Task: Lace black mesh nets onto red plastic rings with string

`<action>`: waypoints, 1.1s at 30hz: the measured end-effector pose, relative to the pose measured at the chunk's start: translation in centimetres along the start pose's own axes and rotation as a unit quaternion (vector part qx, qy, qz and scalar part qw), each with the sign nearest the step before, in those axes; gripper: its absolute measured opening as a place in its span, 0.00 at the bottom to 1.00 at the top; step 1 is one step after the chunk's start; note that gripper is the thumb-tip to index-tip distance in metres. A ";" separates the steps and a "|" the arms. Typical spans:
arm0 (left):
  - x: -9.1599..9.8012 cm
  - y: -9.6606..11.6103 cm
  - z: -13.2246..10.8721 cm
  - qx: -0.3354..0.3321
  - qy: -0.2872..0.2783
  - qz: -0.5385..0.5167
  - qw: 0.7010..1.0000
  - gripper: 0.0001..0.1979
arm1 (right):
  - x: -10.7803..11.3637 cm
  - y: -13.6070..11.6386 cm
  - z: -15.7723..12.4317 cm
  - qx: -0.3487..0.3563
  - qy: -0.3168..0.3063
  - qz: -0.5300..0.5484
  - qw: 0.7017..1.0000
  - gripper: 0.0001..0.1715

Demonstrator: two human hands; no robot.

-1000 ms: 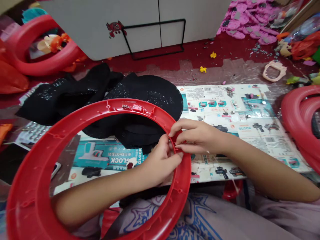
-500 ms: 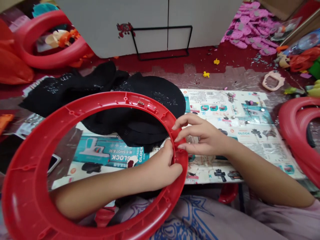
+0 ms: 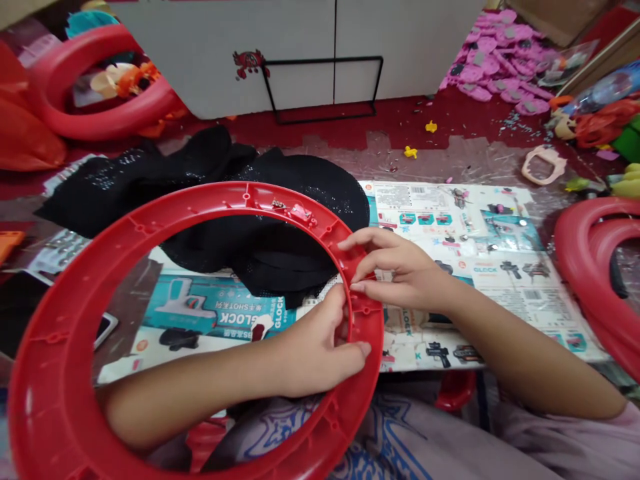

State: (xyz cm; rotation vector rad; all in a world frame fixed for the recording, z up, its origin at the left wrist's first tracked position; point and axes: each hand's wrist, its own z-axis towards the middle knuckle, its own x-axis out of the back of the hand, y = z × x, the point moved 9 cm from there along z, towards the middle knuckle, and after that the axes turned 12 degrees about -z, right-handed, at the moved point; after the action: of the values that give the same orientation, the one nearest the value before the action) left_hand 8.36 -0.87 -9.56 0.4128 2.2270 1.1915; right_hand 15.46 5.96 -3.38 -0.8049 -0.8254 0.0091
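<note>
A large red plastic ring [image 3: 47, 340], hollow side up with ribs and screw posts inside, tilts over my lap. My left arm passes through its opening, and my left hand [image 3: 323, 343] grips the right side, thumb on the channel and fingers curled beneath. My right hand [image 3: 387, 270] is at the same side, its thumb and middle fingertip pinched together in the channel. What they hold, if anything, is too small to make out. Tiny metal parts [image 3: 278, 204], perhaps screws, and a small pinkish piece [image 3: 301, 212] lie in the ring's far channel.
Black sparkly cloth [image 3: 320, 180] lies behind the ring on printed cardboard [image 3: 500, 287]. More red rings [image 3: 580, 267] are at the right, another red ring [image 3: 55, 87] at the far left. Pink plastic parts [image 3: 490, 60] are heaped at the back right, near yellow pieces [image 3: 411, 153].
My right thumb and middle finger have closed together in the channel. The ring has shifted slightly to the right under my hands; my left hand keeps its grip.
</note>
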 end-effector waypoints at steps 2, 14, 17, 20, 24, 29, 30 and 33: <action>-0.1 0.5 0.2 -0.025 0.001 -0.063 0.998 0.25 | 0.1 -0.1 0.0 0.005 0.004 0.001 1.000 0.04; 3.1 -0.2 1.1 -0.055 0.146 0.073 0.985 0.20 | -0.9 0.2 -0.1 -0.019 -0.009 0.001 1.000 0.06; 3.3 -0.1 0.8 -0.039 0.155 0.138 0.977 0.19 | -0.2 0.1 -0.1 -0.023 0.014 -0.033 0.999 0.06; 2.6 -0.2 0.8 -0.022 0.121 0.161 0.979 0.19 | 0.0 -0.2 -0.1 -0.015 0.017 -0.045 0.999 0.07; 1.5 0.0 0.8 -0.047 0.066 0.179 0.981 0.20 | 0.0 -0.4 0.0 -0.005 0.008 -0.041 0.999 0.06; 1.0 -0.9 0.6 -0.010 0.033 0.114 0.993 0.20 | -0.2 -0.2 0.0 0.009 0.001 -0.038 0.999 0.05; 0.8 -1.0 0.6 -0.004 0.026 0.079 0.997 0.20 | -0.2 -0.2 0.0 0.012 0.000 -0.029 1.000 0.06; 0.3 -0.6 0.6 -0.004 0.010 -0.026 1.000 0.19 | -0.2 -0.2 0.0 0.025 0.003 -0.009 1.000 0.05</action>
State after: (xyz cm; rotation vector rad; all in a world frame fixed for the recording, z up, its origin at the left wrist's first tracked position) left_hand 8.52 -0.65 -10.37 0.3388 2.2346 1.1827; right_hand 15.22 5.75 -3.37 -0.7510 -0.8228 0.0117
